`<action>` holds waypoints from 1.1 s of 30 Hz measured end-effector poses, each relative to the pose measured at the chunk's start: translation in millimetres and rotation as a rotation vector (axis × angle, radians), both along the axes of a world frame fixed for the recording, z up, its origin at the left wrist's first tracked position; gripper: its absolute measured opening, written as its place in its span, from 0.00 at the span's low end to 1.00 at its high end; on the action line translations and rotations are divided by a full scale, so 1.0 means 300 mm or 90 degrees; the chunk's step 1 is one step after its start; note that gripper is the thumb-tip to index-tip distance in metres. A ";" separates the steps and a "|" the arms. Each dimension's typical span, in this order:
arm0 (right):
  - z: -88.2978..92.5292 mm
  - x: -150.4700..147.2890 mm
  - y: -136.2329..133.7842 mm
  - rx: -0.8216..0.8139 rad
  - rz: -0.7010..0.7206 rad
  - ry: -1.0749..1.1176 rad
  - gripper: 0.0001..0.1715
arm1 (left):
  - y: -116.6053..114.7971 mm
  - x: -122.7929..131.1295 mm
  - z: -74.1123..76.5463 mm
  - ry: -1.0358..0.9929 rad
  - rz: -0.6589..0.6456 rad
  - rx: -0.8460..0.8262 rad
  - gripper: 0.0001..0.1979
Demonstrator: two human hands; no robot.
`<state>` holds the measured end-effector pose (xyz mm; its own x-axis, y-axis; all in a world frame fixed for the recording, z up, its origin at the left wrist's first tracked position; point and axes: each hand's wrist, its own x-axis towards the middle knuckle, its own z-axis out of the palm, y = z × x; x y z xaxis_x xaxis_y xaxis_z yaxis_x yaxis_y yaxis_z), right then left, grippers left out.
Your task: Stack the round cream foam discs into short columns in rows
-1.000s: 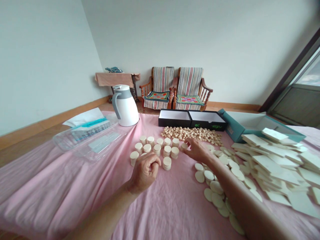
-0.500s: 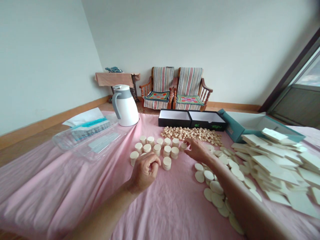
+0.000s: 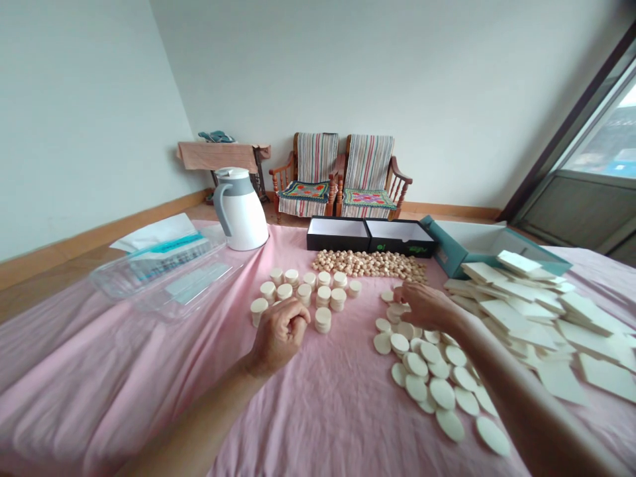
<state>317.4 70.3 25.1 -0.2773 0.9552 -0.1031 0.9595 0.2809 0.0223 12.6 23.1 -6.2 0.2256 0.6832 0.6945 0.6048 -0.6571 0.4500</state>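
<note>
My left hand (image 3: 281, 332) is closed with curled fingers, close to the stacks of pale round discs (image 3: 322, 319); whatever it holds, if anything, is hidden. My right hand (image 3: 428, 307) reaches over the far end of a loose spread of similar flat discs (image 3: 441, 392). Its thumb and fingers are apart, with no disc visibly gripped between them. Several short stacks stand in uneven rows beyond and beside my left hand. At the right end of the back row, one low stack (image 3: 354, 288) stands slightly apart.
Small wooden beads (image 3: 370, 264) lie in front of two black boxes (image 3: 338, 242). Square pale boards (image 3: 527, 311) are heaped at the right, before a teal box (image 3: 450, 255). A white jug (image 3: 243, 215) and a clear plastic tray (image 3: 163, 275) stand at the left on the pink cloth (image 3: 318, 404).
My right hand has left the low stack at the right end of the rows and moved right, over the loose discs. My left hand stays closed near the stacks. The view has shifted slightly.
</note>
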 end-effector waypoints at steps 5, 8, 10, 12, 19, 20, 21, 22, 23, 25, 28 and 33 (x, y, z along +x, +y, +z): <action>-0.023 0.003 -0.006 0.023 0.046 0.038 0.13 | 0.001 0.001 0.007 -0.007 0.009 0.013 0.11; -0.023 -0.002 -0.007 0.021 0.038 0.067 0.14 | 0.003 0.002 0.008 -0.008 0.013 0.007 0.11; -0.027 -0.008 -0.006 0.025 0.038 0.071 0.12 | 0.003 0.002 0.006 -0.007 0.015 0.003 0.11; -0.036 -0.014 -0.002 0.031 0.049 0.081 0.09 | 0.003 0.002 0.005 -0.005 0.013 0.003 0.11; -0.058 -0.044 0.019 0.009 0.063 0.125 0.12 | 0.000 0.000 0.007 -0.007 0.017 0.013 0.11; -0.057 -0.054 0.017 0.009 0.063 0.122 0.13 | -0.001 0.000 0.007 -0.006 0.017 0.013 0.11; -0.055 -0.067 0.012 0.009 0.059 0.113 0.13 | -0.001 0.000 0.007 -0.006 0.018 0.013 0.11; -0.055 -0.081 0.007 0.012 0.055 0.099 0.13 | 0.000 0.000 0.007 -0.005 0.018 0.012 0.11; -0.055 -0.098 0.001 0.020 0.048 0.082 0.13 | 0.000 0.000 0.006 -0.005 0.017 0.012 0.11; -0.059 -0.131 -0.010 0.047 0.027 0.046 0.12 | 0.000 0.000 0.006 -0.005 0.016 0.012 0.11; -0.067 -0.171 -0.015 0.069 0.002 0.024 0.11 | 0.001 -0.001 0.004 -0.006 0.012 0.013 0.11; -0.072 -0.179 0.005 0.055 0.054 0.079 0.14 | 0.003 -0.002 0.003 -0.001 0.014 0.016 0.11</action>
<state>263.5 71.7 3.4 -0.3623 0.9319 0.0180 0.9295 0.3627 -0.0672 12.1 23.9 -5.3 0.2096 0.6706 0.7116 0.6179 -0.6549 0.4352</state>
